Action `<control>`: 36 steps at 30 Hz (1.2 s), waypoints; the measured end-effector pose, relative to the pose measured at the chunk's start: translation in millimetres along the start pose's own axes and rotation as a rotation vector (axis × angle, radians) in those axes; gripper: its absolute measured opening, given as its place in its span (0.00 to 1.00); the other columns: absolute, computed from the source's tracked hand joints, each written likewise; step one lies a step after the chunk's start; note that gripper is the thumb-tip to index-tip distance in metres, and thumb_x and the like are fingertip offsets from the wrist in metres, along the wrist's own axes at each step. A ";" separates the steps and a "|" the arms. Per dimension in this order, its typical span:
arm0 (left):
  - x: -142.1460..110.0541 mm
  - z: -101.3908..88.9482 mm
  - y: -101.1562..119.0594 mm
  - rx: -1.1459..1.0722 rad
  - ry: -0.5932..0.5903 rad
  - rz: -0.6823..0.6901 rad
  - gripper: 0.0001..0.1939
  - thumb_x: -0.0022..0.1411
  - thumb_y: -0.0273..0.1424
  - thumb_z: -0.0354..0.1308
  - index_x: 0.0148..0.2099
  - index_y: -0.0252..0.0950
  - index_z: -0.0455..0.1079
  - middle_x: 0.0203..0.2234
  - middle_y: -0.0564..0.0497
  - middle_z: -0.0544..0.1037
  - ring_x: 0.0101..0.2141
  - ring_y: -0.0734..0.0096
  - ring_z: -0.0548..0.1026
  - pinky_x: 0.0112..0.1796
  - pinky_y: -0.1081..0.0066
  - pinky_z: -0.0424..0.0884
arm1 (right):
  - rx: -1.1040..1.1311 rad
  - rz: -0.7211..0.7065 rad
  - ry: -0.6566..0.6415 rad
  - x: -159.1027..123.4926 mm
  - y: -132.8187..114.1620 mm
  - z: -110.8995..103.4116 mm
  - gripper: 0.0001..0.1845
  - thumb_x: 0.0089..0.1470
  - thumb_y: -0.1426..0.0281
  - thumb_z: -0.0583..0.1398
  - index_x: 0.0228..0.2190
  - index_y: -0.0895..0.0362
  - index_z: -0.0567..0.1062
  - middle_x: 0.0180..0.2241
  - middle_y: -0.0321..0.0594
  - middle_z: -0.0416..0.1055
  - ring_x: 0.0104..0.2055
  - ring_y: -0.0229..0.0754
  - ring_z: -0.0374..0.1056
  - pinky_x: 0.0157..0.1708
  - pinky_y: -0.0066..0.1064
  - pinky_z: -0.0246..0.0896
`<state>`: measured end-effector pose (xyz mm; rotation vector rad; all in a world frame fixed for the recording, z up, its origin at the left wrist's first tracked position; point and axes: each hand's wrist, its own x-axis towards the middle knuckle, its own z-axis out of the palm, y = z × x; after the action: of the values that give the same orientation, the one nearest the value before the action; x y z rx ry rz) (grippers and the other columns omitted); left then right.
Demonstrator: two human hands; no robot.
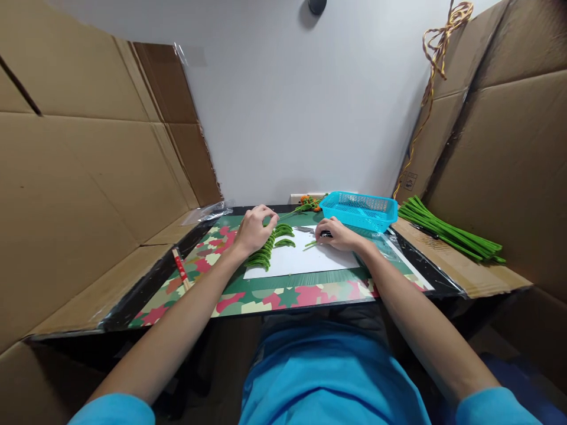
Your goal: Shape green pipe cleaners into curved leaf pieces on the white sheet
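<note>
My left hand [256,229] is over a row of curved, fuzzy green pieces [261,255], which look like bent pipe cleaners. Its thumb and fingers are pinched together; whatever is between them is too small to make out. More curved green pieces [284,242] lie just to its right on a white sheet [305,265]. My right hand [337,235] is closed around the black handle of what look like scissors [303,229], their grey blades pointing left. A short green strip [309,245] shows by its fingertips.
A blue plastic basket [361,212] stands at the back right, beside orange and green fuzzy flowers [311,203]. Long green stems [452,230] lie on cardboard at the right. A red-wrapped stick [181,267] lies left on the patterned mat [252,300]. Cardboard walls [97,159] flank the table.
</note>
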<state>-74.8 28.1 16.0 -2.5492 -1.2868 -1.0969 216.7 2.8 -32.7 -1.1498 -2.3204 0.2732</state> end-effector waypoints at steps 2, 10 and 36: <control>-1.5 2.3 3.6 -0.023 -0.066 0.048 0.16 0.72 0.38 0.53 0.39 0.37 0.79 0.41 0.47 0.81 0.37 0.63 0.75 0.48 0.62 0.66 | 0.045 0.028 0.087 2.0 -1.2 3.3 0.07 0.62 0.75 0.60 0.37 0.58 0.79 0.40 0.42 0.76 0.43 0.44 0.67 0.46 0.32 0.55; 16.6 16.8 37.9 -0.078 -0.383 0.219 0.13 0.67 0.38 0.58 0.45 0.40 0.81 0.37 0.46 0.84 0.40 0.57 0.78 0.46 0.62 0.67 | 0.275 -0.025 0.386 8.1 -14.4 3.3 0.08 0.59 0.70 0.57 0.35 0.57 0.77 0.33 0.39 0.77 0.36 0.41 0.69 0.38 0.29 0.59; 1.7 103.6 90.8 -1.123 -0.402 -0.479 0.17 0.65 0.43 0.56 0.30 0.38 0.63 0.18 0.55 0.68 0.14 0.80 0.60 0.18 0.76 0.52 | 0.915 0.190 0.462 12.3 13.6 15.1 0.24 0.47 0.56 0.70 0.41 0.60 0.84 0.27 0.37 0.76 0.22 0.36 0.64 0.22 0.27 0.61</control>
<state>50.3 9.2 -38.5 -3.4659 -1.7938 -1.8862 211.6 21.7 -46.2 -0.8199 -1.4015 0.9132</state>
